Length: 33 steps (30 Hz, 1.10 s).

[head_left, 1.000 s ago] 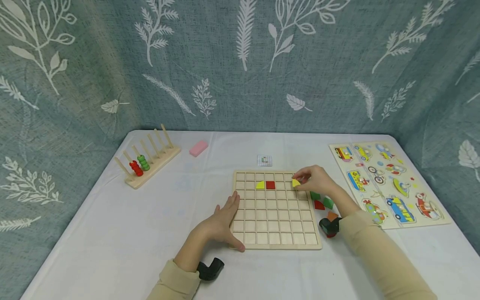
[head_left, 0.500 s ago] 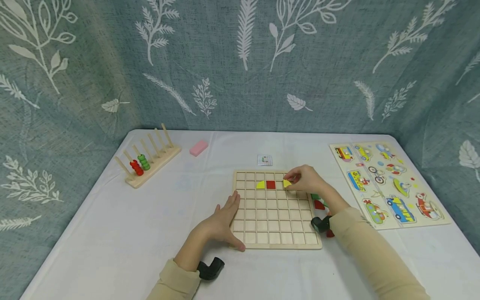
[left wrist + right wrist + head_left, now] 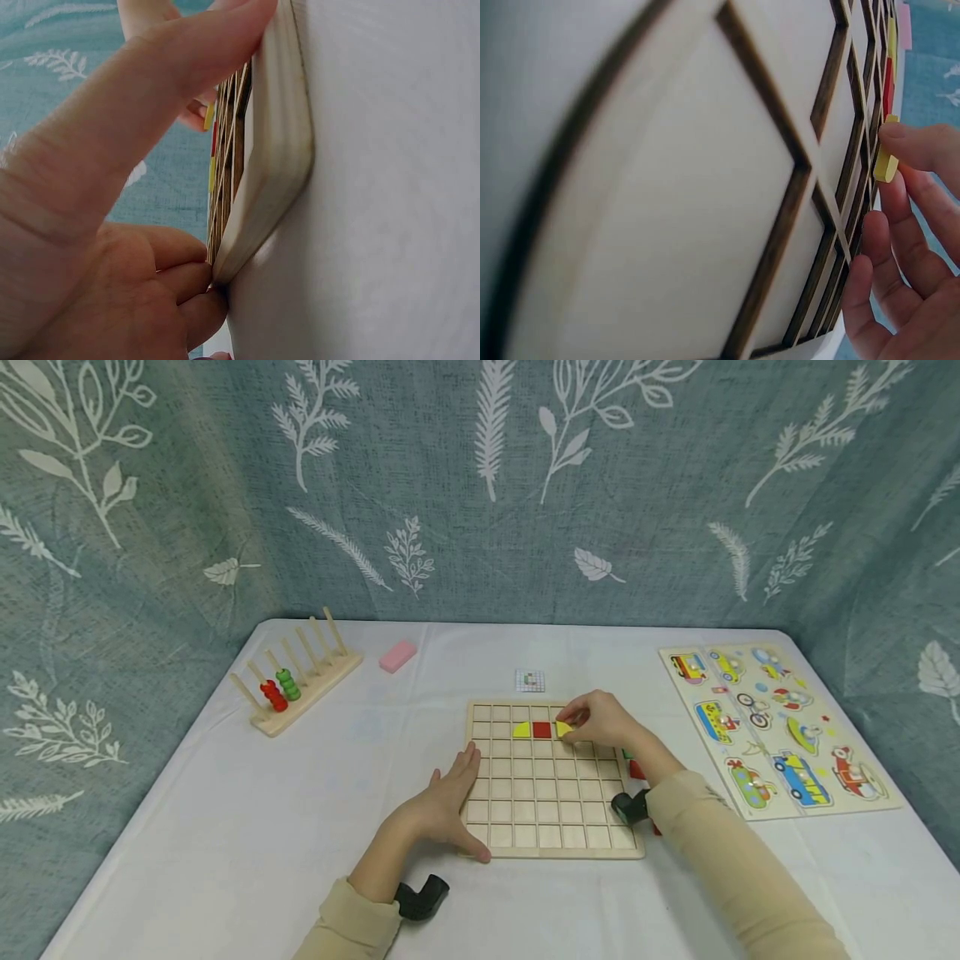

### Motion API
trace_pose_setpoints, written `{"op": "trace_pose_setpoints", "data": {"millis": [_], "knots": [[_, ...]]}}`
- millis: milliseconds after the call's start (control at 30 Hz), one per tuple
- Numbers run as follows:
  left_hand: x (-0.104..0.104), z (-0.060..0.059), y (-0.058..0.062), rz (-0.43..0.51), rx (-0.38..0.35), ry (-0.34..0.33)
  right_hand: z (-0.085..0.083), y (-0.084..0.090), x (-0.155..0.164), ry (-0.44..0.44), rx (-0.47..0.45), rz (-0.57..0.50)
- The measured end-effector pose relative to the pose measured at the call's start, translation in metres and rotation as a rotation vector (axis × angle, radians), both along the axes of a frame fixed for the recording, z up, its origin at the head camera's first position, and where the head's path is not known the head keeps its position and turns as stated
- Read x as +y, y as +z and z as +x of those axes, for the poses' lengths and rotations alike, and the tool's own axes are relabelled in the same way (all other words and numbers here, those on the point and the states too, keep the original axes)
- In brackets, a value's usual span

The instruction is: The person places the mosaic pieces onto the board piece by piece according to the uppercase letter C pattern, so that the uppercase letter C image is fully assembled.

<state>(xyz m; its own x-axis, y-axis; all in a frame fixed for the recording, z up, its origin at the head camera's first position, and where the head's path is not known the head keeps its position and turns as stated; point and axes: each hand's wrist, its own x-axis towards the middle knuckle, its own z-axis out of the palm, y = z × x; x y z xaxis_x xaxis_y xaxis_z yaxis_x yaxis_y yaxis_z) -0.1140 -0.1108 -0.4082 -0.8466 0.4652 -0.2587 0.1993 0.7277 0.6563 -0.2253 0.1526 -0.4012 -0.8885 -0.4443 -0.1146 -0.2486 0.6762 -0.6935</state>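
A wooden grid board (image 3: 557,853) lies flat on the table. My left hand (image 3: 442,806) rests at its near left corner, fingers fairly straight along the left edge and thumb (image 3: 135,105) over the near edge. In the second row from the far side sit a yellow quarter-round block (image 3: 521,730) and, right beside it, a red square block (image 3: 542,730). My right hand (image 3: 603,720) pinches another yellow quarter-round block (image 3: 886,161) between thumb and finger, just right of the red one. Whether that block touches the cell floor is hard to tell.
Loose blocks, among them a red block (image 3: 637,769), lie right of the board, partly hidden by my right arm. A small pattern card (image 3: 529,681) lies beyond it. Picture puzzle boards (image 3: 780,731), a peg stand (image 3: 307,693) and a pink block (image 3: 397,657) stand farther out.
My right hand has moved left over the board with the yellow quarter-round block, from the right columns to beside the red square. My left hand has stayed in place.
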Motion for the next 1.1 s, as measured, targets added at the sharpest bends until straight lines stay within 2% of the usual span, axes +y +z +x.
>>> {"op": "trace_pose_setpoints", "data": {"millis": [1100], "knots": [[0.001, -0.0006, 0.0, -0.011, 0.005, -0.002, -0.001, -0.0011, -0.0033, -0.011, -0.003, 0.02]]}}
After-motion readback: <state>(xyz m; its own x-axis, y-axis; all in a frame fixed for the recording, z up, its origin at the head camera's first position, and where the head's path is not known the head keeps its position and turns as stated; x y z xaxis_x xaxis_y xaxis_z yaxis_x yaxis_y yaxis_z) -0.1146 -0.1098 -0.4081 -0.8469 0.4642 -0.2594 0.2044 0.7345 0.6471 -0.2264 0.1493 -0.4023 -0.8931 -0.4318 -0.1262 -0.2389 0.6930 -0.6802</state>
